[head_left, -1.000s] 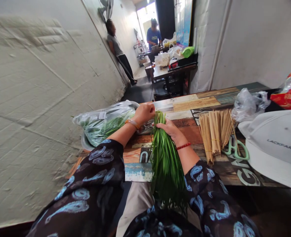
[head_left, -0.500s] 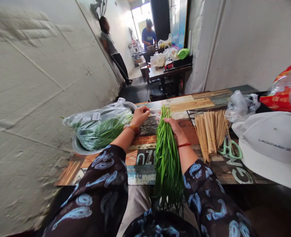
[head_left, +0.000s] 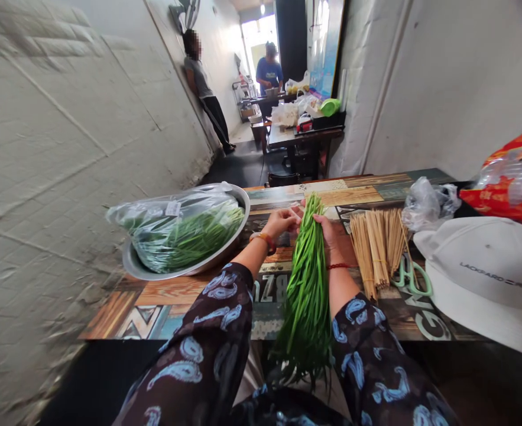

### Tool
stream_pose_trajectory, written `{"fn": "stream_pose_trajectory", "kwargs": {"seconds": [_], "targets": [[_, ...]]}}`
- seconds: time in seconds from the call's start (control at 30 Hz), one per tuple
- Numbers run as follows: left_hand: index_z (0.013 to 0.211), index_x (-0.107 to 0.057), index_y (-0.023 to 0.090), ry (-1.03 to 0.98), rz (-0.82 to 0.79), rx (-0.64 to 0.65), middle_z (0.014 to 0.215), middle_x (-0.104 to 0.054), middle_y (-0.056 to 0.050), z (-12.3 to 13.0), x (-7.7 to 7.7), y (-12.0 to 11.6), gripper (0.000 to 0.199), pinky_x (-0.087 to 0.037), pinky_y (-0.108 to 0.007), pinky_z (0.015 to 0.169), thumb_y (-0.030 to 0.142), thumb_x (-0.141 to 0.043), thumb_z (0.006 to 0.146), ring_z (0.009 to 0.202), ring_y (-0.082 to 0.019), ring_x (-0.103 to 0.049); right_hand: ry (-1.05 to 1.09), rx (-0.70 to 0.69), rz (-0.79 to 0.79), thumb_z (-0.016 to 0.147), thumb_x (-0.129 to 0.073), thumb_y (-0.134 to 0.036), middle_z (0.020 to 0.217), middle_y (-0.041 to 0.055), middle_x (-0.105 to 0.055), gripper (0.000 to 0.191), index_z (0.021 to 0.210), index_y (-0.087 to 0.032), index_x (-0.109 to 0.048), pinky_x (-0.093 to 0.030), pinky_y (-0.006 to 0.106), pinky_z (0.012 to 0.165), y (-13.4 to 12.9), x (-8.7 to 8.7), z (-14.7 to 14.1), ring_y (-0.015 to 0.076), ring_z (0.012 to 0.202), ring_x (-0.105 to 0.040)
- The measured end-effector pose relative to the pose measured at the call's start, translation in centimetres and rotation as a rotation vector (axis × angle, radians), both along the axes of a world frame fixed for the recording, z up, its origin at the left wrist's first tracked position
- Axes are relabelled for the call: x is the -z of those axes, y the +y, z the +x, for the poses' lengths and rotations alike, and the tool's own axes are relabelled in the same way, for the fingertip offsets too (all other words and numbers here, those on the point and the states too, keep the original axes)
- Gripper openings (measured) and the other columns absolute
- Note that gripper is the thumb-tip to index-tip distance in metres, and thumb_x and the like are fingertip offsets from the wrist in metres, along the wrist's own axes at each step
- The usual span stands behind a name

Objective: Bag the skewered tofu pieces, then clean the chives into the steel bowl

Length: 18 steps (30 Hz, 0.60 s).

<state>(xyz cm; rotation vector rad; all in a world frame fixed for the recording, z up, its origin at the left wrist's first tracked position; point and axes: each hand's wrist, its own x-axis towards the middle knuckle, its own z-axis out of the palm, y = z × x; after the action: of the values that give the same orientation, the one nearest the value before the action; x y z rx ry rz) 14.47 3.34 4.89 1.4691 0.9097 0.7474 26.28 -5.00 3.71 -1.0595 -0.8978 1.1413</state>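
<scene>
A long bunch of green garlic chives (head_left: 307,284) hangs from my right hand (head_left: 327,231), which is closed around its upper part. The pale ends point away from me and the leaf tips droop over the table's near edge. Just left of the upper stalks is my left hand (head_left: 282,222), its fingers pinched together close to the bunch. What it holds, if anything, is too small to make out. More chives (head_left: 203,236) lie in a clear plastic bag (head_left: 148,216) in a metal basin (head_left: 243,228) on the left.
Bundled wooden skewers (head_left: 378,248), green-handled scissors (head_left: 414,278) and a white cap (head_left: 477,260) sit on the patterned table (head_left: 163,293) at right. Behind them are a crumpled plastic bag (head_left: 431,204) and a red package (head_left: 509,183). Two people stand farther back, near another table (head_left: 282,137).
My left hand has moved right, from near the basin to beside the upper stalks. The bunch in my right hand has shifted slightly right. The view has tilted a little.
</scene>
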Motion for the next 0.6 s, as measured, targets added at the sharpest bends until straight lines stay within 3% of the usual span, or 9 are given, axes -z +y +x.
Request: {"fn": "stream_pose_trajectory", "kwargs": {"seconds": [0.13, 0.3, 0.5, 0.6], "targets": [[0.073, -0.063, 0.013, -0.035, -0.014, 0.049, 0.066, -0.063, -0.001, 0.1, -0.7, -0.1, 0.014, -0.045, -0.019, 0.053, 0.024, -0.069, 0.079, 0.055, -0.008, -0.059, 0.060, 0.049, -0.065, 0.080, -0.039, -0.054, 0.086, 0.0072, -0.074, 0.056, 0.118, -0.020, -0.063, -0.058, 0.034, 0.059, 0.1, 0.0, 0.4, 0.0247, 0.078, -0.070], [0.104, -0.066, 0.015, -0.100, 0.076, -0.015, 0.087, -0.071, -0.005, -1.1, -2.3, 0.6, 0.033, -0.046, -0.020, 0.057, 0.035, -0.071, 0.079, 0.066, -0.010, -0.062, 0.194, 0.021, -0.069, 0.078, -0.047, -0.049, 0.082, 0.0067, -0.074, 0.050, 0.113, -0.019, -0.065, -0.058, 0.035, 0.057, 0.3, 0.3, 0.6, 0.0260, 0.075, -0.071], [0.077, -0.071, 0.014, 0.251, 0.492, -0.097, 0.072, -0.071, -0.003, -1.2, -3.0, 1.3, 0.013, -0.044, -0.022, 0.059, 0.026, -0.069, 0.074, 0.062, -0.011, -0.057, 0.255, -0.091, -0.085, 0.079, -0.049, -0.047, 0.073, 0.0075, -0.073, 0.042, 0.098, -0.015, -0.068, -0.058, 0.032, 0.062, 0.0, -0.5, 0.2, 0.0231, 0.072, -0.070], [0.073, -0.069, 0.015, 0.272, 0.542, -0.227, 0.069, -0.067, -0.001, -1.6, -3.1, 1.6, 0.010, -0.044, -0.021, 0.059, 0.024, -0.064, 0.075, 0.064, -0.011, -0.059, 0.214, -0.090, 0.004, 0.076, -0.054, -0.041, 0.078, 0.0050, -0.073, 0.036, 0.100, -0.016, -0.065, -0.058, 0.031, 0.067, 0.3, -0.8, -0.5, 0.0205, 0.073, -0.069]]}}
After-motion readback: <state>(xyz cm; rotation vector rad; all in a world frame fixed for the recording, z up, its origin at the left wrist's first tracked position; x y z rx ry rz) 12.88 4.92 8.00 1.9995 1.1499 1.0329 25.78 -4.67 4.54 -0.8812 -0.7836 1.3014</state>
